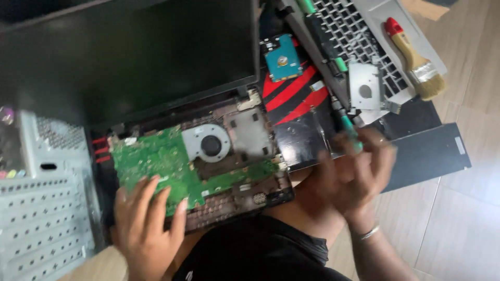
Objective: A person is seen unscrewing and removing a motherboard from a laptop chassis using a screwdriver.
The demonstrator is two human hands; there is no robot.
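An opened laptop base lies in front of me, its green circuit board (156, 158) and round cooling fan (210, 143) exposed. The dark screen (130, 57) stands behind it. My left hand (147, 224) rests flat on the near edge of the board, fingers spread. My right hand (359, 171) is blurred, to the right of the laptop, and grips a screwdriver with a teal handle (348, 127) that points up and away.
A grey perforated computer case (44, 208) stands at the left. A teal hard drive (283, 58) lies on a red-and-black panel (297, 96). Farther right are a keyboard (354, 31), a metal bracket (365, 88), a paintbrush (416, 57) and a black cover (427, 153) on the tiled floor.
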